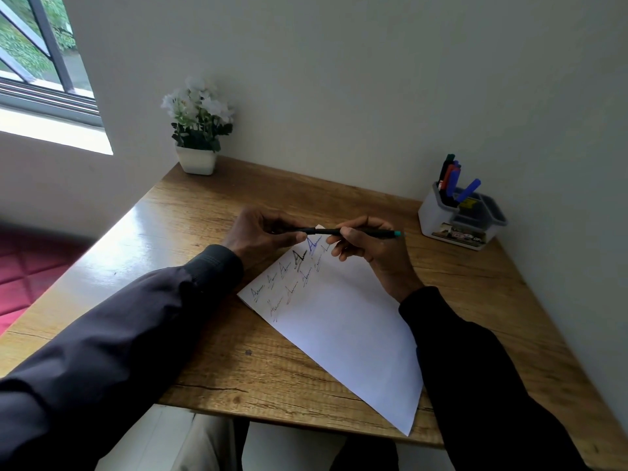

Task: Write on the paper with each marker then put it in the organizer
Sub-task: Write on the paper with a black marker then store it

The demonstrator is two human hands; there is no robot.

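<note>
A thin black marker with a teal end is held level above the far end of the white paper. My left hand pinches its left end, which may be the cap. My right hand grips its barrel, with the teal tip sticking out to the right. The paper lies slantwise on the wooden table and carries several scribbled marks in black, blue and red along its upper left edge. The white and grey organizer stands at the far right by the wall, with several markers upright in its back compartment.
A white pot of white flowers stands at the table's far left corner. The wall runs along the back and right of the table. A window is at upper left, and a red cushioned seat lies beside the left edge.
</note>
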